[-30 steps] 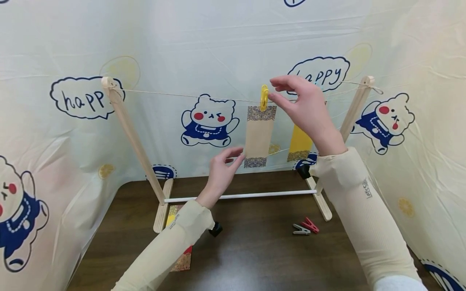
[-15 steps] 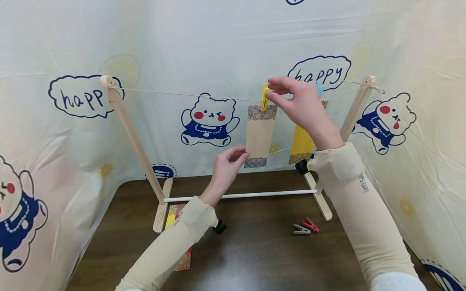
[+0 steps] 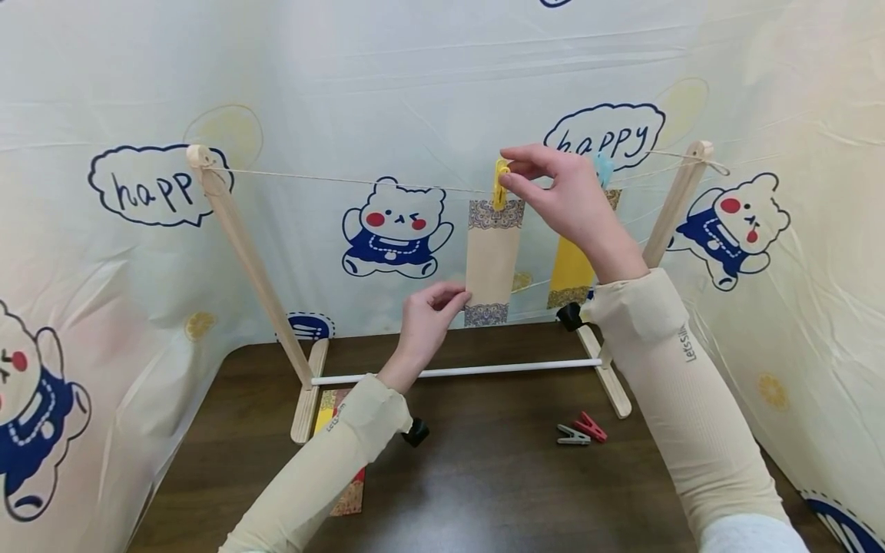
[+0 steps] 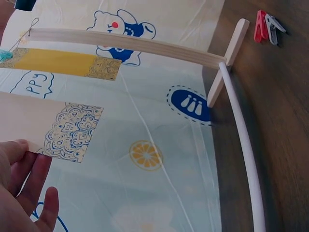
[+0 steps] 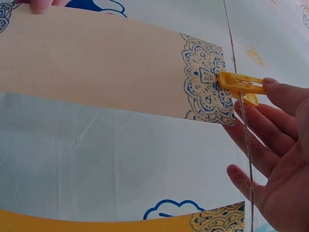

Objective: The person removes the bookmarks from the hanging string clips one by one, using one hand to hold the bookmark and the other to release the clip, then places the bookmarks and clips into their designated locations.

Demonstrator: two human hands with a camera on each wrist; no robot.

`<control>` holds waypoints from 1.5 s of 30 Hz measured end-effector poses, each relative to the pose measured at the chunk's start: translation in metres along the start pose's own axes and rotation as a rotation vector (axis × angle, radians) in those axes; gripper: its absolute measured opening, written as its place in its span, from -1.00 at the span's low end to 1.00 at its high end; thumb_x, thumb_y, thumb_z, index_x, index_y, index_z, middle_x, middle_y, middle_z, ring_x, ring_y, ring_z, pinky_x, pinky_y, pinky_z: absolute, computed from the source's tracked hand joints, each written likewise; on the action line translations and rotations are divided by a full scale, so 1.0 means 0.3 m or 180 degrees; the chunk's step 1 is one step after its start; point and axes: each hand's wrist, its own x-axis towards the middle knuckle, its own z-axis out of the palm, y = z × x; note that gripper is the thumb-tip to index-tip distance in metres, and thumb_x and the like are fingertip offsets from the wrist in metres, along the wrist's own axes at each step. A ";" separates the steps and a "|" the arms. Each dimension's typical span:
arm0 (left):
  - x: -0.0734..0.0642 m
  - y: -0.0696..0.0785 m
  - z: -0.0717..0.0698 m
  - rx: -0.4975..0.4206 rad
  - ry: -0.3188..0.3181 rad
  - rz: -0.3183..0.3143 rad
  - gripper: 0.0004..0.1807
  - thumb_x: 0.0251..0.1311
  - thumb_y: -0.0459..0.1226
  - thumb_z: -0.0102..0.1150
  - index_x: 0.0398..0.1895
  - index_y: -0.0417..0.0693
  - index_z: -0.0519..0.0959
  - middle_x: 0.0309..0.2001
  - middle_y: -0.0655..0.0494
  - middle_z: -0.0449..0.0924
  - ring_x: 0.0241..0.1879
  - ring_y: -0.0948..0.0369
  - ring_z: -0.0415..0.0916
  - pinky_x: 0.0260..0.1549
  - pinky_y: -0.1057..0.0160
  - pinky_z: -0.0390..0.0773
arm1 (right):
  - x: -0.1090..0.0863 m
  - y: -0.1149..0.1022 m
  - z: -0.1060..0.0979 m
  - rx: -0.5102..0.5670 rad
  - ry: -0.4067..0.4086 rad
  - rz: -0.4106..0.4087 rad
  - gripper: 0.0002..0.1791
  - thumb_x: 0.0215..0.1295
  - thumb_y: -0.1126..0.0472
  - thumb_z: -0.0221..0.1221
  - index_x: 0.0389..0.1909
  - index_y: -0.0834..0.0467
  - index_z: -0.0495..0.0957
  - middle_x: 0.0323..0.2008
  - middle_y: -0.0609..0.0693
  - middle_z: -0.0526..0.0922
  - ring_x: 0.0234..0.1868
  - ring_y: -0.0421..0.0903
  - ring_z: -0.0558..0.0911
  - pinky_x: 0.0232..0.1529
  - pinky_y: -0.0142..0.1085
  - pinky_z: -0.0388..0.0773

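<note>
A beige paper strip (image 3: pixel 492 261) with patterned ends hangs from the string (image 5: pixel 231 43), held by a yellow clothespin (image 5: pixel 239 83) near its top edge. My right hand (image 3: pixel 570 196) pinches the clothespin's handles between thumb and fingers. Lower down, my left hand (image 3: pixel 427 326) pinches the strip's left edge just above its bottom pattern; the left wrist view shows the thumb (image 4: pixel 17 147) on the front of the paper. To the right, a yellow strip (image 3: pixel 571 273) hangs from a light-blue clothespin (image 3: pixel 604 169), partly hidden behind my right hand and wrist.
Two wooden posts (image 3: pixel 252 269) carry the string, with a white rod (image 3: pixel 512 369) joining their feet. On the dark table (image 3: pixel 484 476) lie a grey clothespin (image 3: pixel 572 435) and a red clothespin (image 3: pixel 591 427). More patterned strips (image 3: pixel 353 495) lie partly under my left forearm. A printed curtain (image 3: pixel 387 92) stands behind.
My right fingers have closed from beside the yellow clothespin onto its handles. My left hand has moved slightly right and now pinches the beige strip's edge.
</note>
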 end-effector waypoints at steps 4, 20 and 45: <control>-0.001 0.002 -0.001 0.0009 0.0017 0.0009 -0.85 0.37 -0.28 0.36 -0.09 -0.12 0.80 -0.19 0.03 0.81 -0.22 0.14 0.71 -0.09 0.23 0.72 | 0.001 -0.003 -0.001 0.0036 -0.0026 -0.0001 -0.57 0.51 0.09 0.25 0.31 0.11 0.60 0.06 0.05 0.73 0.10 -0.08 0.65 0.15 -0.15 0.61; -0.002 0.010 -0.004 -0.0120 0.0067 0.0087 -0.84 0.36 -0.28 0.37 -0.09 -0.15 0.80 -0.19 0.00 0.81 -0.23 0.13 0.75 -0.11 0.27 0.72 | -0.009 -0.003 0.010 0.0488 0.0283 -0.0252 -0.76 0.46 0.30 0.27 0.07 0.28 0.60 -0.08 0.08 0.71 -0.10 -0.16 0.70 0.05 -0.32 0.60; -0.007 0.012 -0.014 -0.0208 0.0086 0.0008 -0.81 0.36 -0.26 0.37 -0.05 -0.11 0.80 -0.15 0.01 0.81 -0.21 0.13 0.73 -0.11 0.29 0.72 | -0.003 -0.023 0.032 0.0879 0.0728 -0.0334 -0.85 0.41 0.35 0.31 -0.07 0.28 0.61 -0.12 0.00 0.69 -0.14 -0.17 0.71 0.04 -0.37 0.64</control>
